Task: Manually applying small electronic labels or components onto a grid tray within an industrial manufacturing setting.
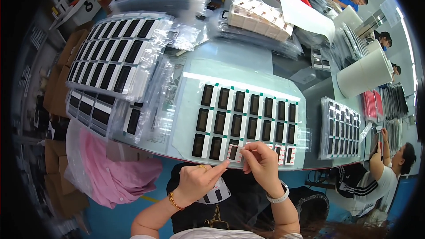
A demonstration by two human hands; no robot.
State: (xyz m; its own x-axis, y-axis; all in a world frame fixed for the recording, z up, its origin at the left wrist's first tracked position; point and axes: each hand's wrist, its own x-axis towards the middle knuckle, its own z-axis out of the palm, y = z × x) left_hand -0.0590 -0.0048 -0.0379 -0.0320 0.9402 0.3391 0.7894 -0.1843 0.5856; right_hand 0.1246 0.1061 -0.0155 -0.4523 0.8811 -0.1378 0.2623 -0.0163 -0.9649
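A clear plastic tray (183, 119) in front of me holds rows of dark rectangular panels with white strips and green tabs. In its near row is a small dark panel with a white, red-marked border (234, 152). My right hand (264, 161) is closed, thumb and forefinger pinched at this piece's right edge. My left hand (195, 182) has its forefinger stretched out, with the tip at the piece's lower left corner; its other fingers are curled. Similar red-marked pieces (290, 155) lie to the right in that row, partly behind my right hand.
Stacked panel trays (119, 57) stand at the left, another stack (340, 128) at the right. A white roll (365, 74) lies at the back right. Pink cloth (113, 168) hangs below the table's left edge. A co-worker in white (387, 172) sits at the right.
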